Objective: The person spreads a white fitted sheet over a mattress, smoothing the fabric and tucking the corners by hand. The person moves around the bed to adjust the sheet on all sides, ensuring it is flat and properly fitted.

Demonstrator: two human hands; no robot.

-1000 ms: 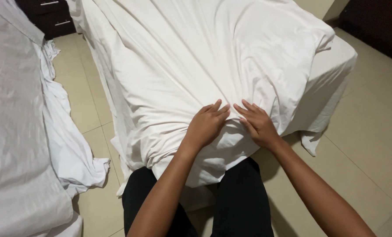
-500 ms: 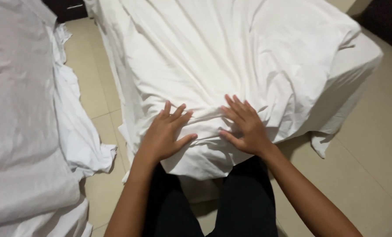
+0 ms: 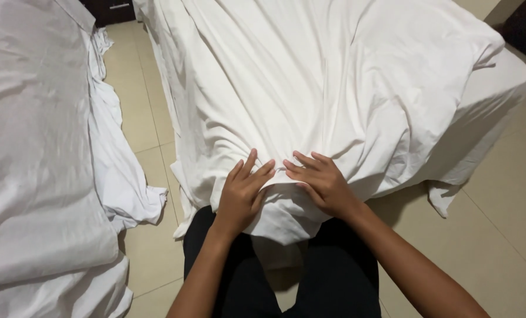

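Your hands flat on white sheet at bed edge; open sheet ahead, only wrinkles; second bed blocks left beyond narrow floor strip; tile floor free right.

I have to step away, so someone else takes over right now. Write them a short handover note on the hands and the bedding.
Left hand: flat on the white sheet, fingers spread, gripping nothing.
Right hand: flat on the same sheet, beside the left.
Sheet: draped over the bed, near edge bunched at the person's knees.
Done: sheet covers the mattress top.
Left: wrinkles and hanging corners remain.
A second bed at left has loose sheets touching the floor.
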